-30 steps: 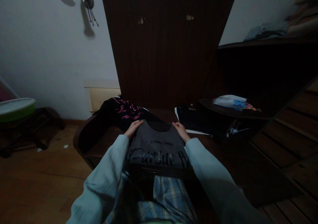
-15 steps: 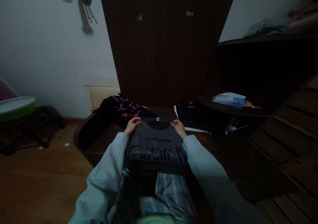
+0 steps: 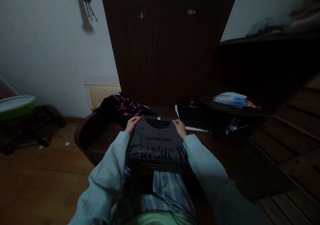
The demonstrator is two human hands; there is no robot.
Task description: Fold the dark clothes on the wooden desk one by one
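Observation:
A dark grey T-shirt (image 3: 157,140) with black lettering lies front side up across the dark wooden bench, its neckline at the far side and a small white tag at the collar. My left hand (image 3: 132,124) pinches the shirt at the left end of the neckline. At the right end, my right hand (image 3: 180,127) pinches it the same way. Just beyond my left hand lies a crumpled black garment (image 3: 125,108) with pink lettering. Dark folded clothing (image 3: 192,115) with white edges sits beyond my right hand.
The bench (image 3: 100,145) has a raised, curved left end. A dark wooden panel (image 3: 167,52) stands behind it. To the right, a shelf (image 3: 265,113) carries a plastic packet (image 3: 230,99). A green and white tub (image 3: 17,107) rests on a dark stand at the left.
The neckline's front edge now looks higher and more spread between my hands, and less of the inner back shows. My hands have barely moved.

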